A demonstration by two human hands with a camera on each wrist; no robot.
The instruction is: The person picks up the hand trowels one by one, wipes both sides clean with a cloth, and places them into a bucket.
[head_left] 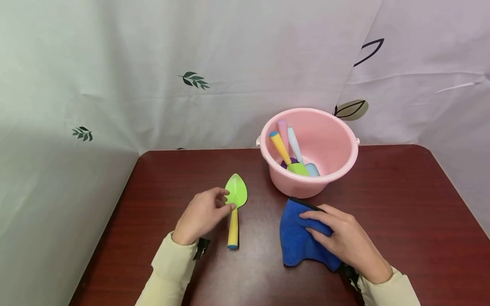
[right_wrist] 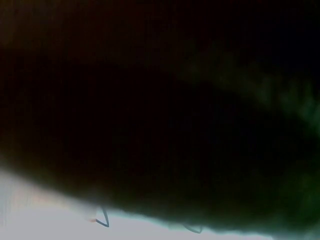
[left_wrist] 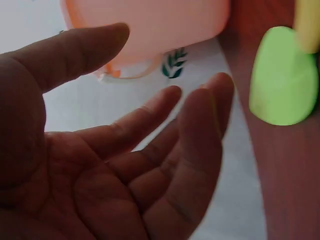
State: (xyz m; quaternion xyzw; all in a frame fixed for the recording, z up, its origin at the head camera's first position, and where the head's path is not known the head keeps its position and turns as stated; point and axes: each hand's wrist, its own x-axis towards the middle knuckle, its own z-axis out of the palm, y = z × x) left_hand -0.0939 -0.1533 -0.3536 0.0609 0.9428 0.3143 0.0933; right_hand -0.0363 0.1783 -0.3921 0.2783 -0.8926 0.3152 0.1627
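We find no readable text, label, brand or number anywhere; the curtain (head_left: pixel 245 63) carries only printed leaf sprigs, no letters at all.

You have bare table (head_left: pixel 402 204) right of the pink bucket (head_left: pixel 310 170); the bucket blocks the far middle; between the green shovel (head_left: pixel 235 204) and blue cloth (head_left: pixel 296 238) runs an open lane.

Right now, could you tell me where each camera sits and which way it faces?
Head: looks down on the table, pink bucket, green trowel, blue cloth, both hands and sleeves.
Left wrist: looks along the open left hand toward the trowel and bucket.
Right wrist: almost wholly dark, too close to read.
Head and left wrist share trowel and bucket.
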